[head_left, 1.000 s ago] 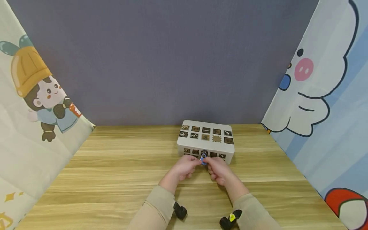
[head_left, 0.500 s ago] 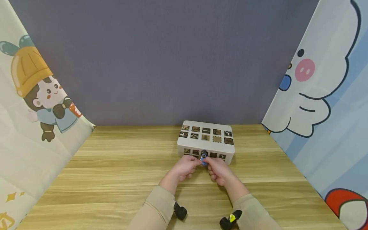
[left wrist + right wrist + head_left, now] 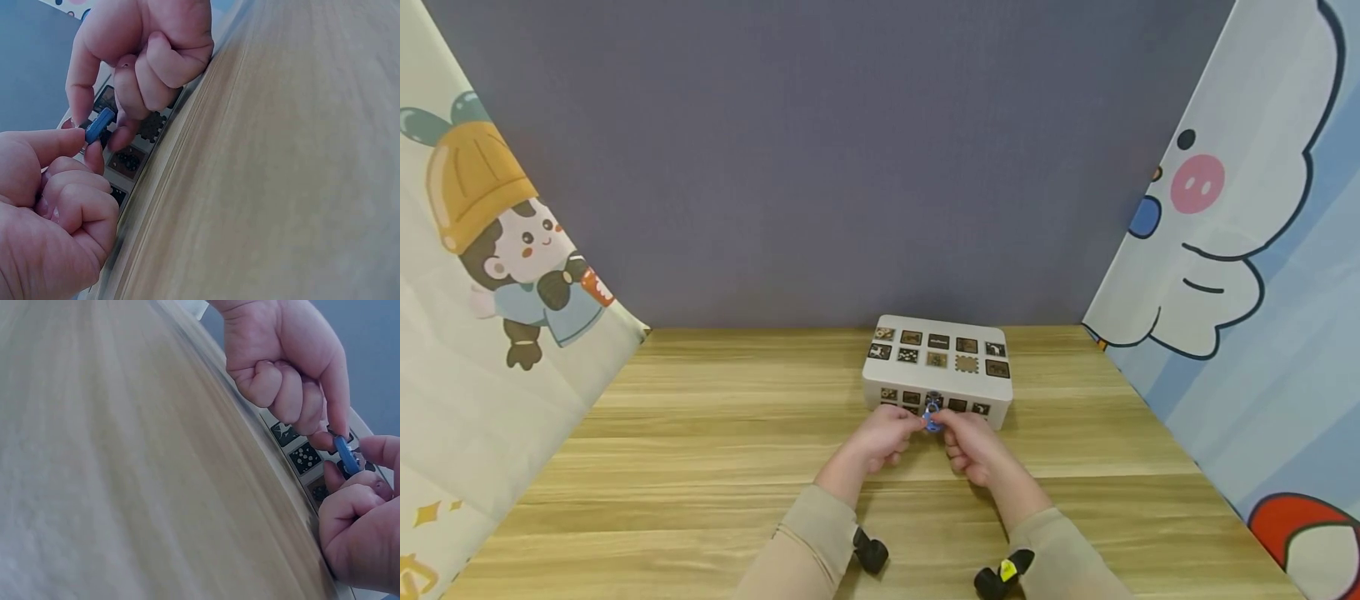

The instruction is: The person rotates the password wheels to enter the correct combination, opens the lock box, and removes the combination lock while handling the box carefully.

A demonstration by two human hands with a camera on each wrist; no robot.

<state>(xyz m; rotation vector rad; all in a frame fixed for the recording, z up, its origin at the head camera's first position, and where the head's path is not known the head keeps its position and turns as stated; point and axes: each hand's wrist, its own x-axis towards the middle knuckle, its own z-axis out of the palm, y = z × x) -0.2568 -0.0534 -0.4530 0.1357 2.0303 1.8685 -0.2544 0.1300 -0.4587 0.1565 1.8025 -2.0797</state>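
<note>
A small blue padlock hangs at the latch on the front of a white box printed with dark stamp-like pictures. My left hand pinches the padlock's left edge between thumb and index finger, its other fingers curled in. From the opposite side, my right hand has thumb and index finger on the padlock too. Both wrist views show the blue body between the two hands' fingertips. Fingers partly cover the padlock and the lower front of the box. Its lid is down.
The box stands toward the back of a wood-grain table, near a grey back panel. Cartoon-printed cloths hang at the left and right. A small black camera sits at each wrist.
</note>
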